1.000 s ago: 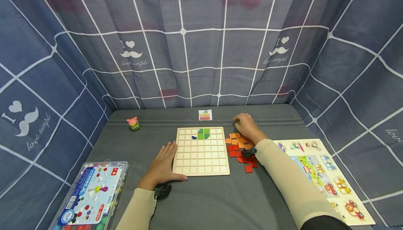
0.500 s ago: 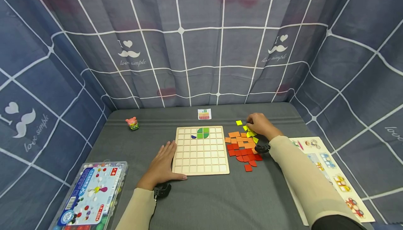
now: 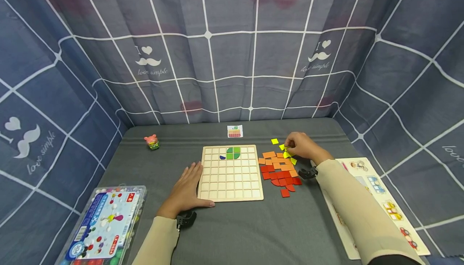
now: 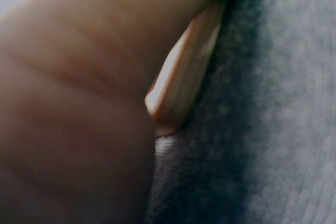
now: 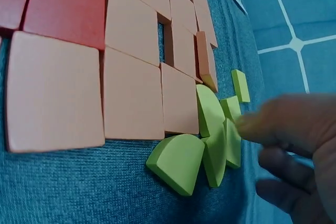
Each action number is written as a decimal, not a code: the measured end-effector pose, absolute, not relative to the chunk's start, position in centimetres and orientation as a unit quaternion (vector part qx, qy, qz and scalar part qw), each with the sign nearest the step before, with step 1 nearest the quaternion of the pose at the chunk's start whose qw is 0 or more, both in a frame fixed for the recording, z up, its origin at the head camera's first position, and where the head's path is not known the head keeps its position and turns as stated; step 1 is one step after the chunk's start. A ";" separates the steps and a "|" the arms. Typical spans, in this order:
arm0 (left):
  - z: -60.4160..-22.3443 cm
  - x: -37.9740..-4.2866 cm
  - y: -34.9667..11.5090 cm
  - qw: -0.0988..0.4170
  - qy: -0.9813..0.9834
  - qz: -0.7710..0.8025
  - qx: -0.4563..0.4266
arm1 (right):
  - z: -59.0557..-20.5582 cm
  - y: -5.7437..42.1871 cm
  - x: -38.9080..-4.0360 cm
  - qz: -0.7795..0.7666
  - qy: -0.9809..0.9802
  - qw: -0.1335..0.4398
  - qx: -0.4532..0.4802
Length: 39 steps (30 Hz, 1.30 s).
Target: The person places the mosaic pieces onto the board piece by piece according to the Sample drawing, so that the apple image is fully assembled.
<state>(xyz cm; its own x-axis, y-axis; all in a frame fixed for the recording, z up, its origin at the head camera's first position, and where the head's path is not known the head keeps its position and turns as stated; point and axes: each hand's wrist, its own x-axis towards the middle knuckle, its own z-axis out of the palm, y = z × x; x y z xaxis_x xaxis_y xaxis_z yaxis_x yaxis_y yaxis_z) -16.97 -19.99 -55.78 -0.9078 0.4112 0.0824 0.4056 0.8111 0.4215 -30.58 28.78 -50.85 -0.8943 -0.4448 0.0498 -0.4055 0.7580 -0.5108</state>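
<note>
Left hand (image 3: 187, 190) lies flat, fingers spread, on the cloth against the wooden grid board (image 3: 230, 172). Right hand (image 3: 302, 145), fingers curled, touches the yellow tiles (image 3: 288, 153); a pinch cannot be confirmed.

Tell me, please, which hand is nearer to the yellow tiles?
Right. The right hand touches the yellow tiles; the left hand rests flat at the far side of the board.
</note>
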 end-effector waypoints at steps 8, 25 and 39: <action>-55.8 -17.1 -20.0 0.009 0.953 0.216 0.213 | -50.4 28.3 -30.0 -0.280 0.912 0.086 -0.286; -55.8 -17.0 -20.0 0.004 0.952 0.218 0.213 | -51.3 28.1 -30.1 -0.234 0.921 0.063 -0.304; -55.8 -16.9 -19.9 0.010 0.954 0.216 0.207 | -51.6 28.2 -29.9 -0.242 0.922 0.046 -0.299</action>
<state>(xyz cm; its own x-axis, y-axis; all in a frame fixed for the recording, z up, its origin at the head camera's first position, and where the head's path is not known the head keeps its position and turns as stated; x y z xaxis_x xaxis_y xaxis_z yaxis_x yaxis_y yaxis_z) -16.88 -19.95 -55.81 -0.9142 0.3992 0.0694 0.3902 0.8213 0.4163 -29.88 28.21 -51.59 -0.8167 -0.5741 0.0593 -0.5293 0.7041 -0.4734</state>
